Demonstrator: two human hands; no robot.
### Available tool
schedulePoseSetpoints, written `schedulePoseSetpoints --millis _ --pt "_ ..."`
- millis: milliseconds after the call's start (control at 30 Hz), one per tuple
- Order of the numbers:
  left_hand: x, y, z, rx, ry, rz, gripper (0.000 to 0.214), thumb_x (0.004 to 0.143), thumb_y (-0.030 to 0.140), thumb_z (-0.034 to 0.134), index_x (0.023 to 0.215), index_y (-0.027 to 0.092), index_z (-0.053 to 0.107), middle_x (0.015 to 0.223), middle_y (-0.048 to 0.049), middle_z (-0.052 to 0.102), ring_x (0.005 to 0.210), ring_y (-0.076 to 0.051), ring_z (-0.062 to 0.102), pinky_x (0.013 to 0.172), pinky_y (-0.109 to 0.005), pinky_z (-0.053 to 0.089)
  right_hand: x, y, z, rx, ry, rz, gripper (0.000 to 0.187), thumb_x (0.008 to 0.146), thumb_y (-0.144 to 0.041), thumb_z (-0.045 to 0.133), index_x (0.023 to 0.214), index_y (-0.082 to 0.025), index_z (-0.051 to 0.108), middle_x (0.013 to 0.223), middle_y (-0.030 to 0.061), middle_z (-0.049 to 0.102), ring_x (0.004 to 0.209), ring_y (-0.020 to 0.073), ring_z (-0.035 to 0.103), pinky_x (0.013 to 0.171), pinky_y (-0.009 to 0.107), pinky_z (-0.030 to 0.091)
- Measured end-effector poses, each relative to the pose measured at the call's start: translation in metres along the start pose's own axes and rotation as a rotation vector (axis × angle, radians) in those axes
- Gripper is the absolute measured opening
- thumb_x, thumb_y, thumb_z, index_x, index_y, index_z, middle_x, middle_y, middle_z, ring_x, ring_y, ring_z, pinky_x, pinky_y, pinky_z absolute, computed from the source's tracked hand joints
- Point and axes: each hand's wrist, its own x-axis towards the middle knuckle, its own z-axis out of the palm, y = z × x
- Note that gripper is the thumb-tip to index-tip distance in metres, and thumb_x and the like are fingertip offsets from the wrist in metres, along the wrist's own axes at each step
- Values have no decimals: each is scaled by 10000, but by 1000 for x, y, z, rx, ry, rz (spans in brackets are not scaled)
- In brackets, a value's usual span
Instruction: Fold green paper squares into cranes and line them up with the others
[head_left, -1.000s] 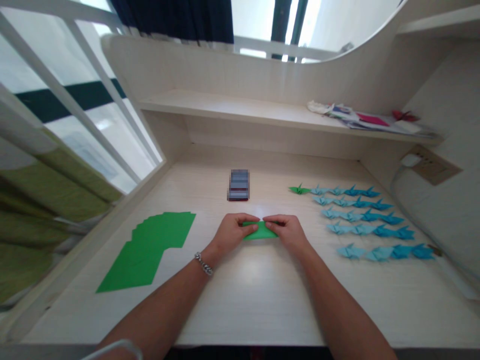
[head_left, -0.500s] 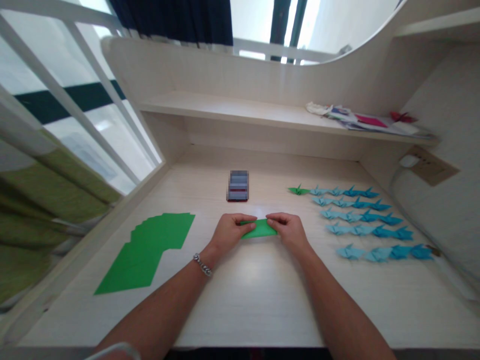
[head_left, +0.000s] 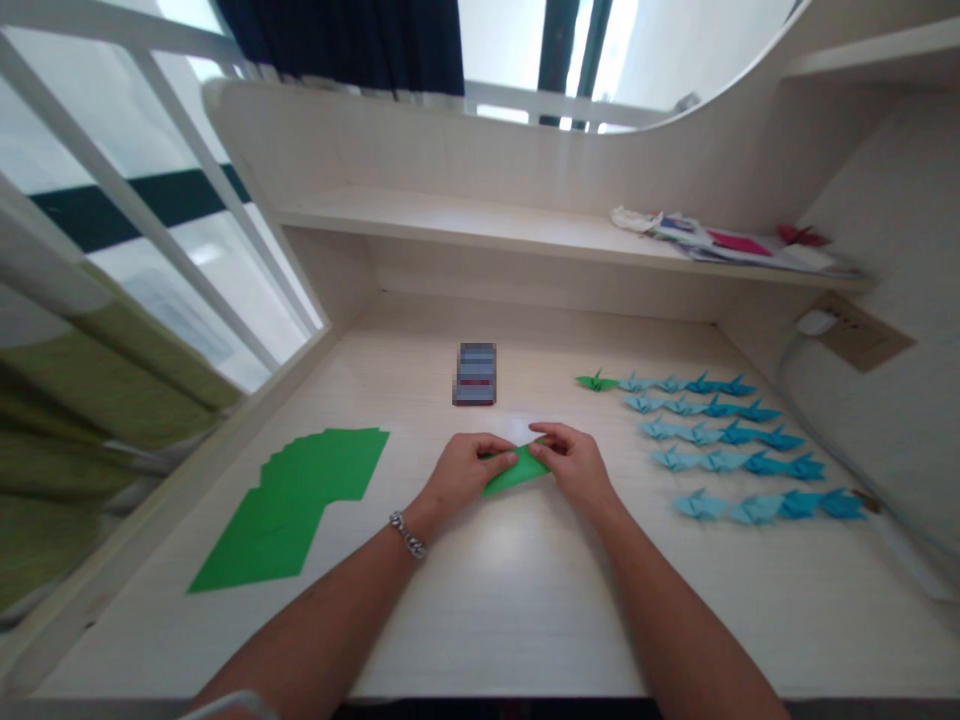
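A folded piece of green paper (head_left: 517,473) is held between my two hands just above or on the desk, tilted up toward the right. My left hand (head_left: 471,472) pinches its left part, thumb on top and fingers behind. At the right end, my right hand (head_left: 574,460) grips it between thumb and fingers, with the index finger raised a little. The fingers hide parts of the paper's upper edge. A chain bracelet (head_left: 408,535) circles my left wrist.
Green paper sheets (head_left: 300,510) lie fanned on the left. Rows of blue paper cranes (head_left: 720,460) and one green crane (head_left: 597,381) stand at right. A phone (head_left: 475,375) lies beyond my hands. A shelf (head_left: 465,220) runs along the back, and a cable (head_left: 817,440) hangs at right.
The green paper has turned from nearly level to a slant, its left end lower and nearer me. My right index finger has lifted slightly, and my left hand has shifted a little toward me.
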Motion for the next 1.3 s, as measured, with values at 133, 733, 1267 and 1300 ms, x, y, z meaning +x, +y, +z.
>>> schedulePoseSetpoints --millis 133,733,1267,1300 --pt "1 -1 -1 -98 58 -46 209 720 320 669 821 144 717 798 -70 724 702 -183 652 632 -270 497 2 5 3 148 56 116 358 669 -376 691 947 -150 680 766 70 708 683 201 656 608 311 529" --pt "0 -2 8 -232 -61 -122 252 714 347 679 811 115 700 720 -59 689 604 -135 584 541 -232 429 -4 -3 7 16 -1 -9 163 713 -259 667 837 -168 719 803 63 720 739 197 651 702 308 505" --pt "0 -3 9 -265 41 -107 260 719 358 683 816 117 695 700 -57 690 595 -134 590 530 -226 441 -2 -1 12 285 34 152 299 609 -293 752 860 -151 674 695 29 667 619 154 602 583 277 493" --pt "0 -3 9 -273 47 -111 265 716 359 687 822 116 695 692 -56 688 585 -132 588 521 -224 438 -2 -1 13 327 46 181 314 591 -294 763 850 -147 664 675 22 657 602 146 596 572 271 490"
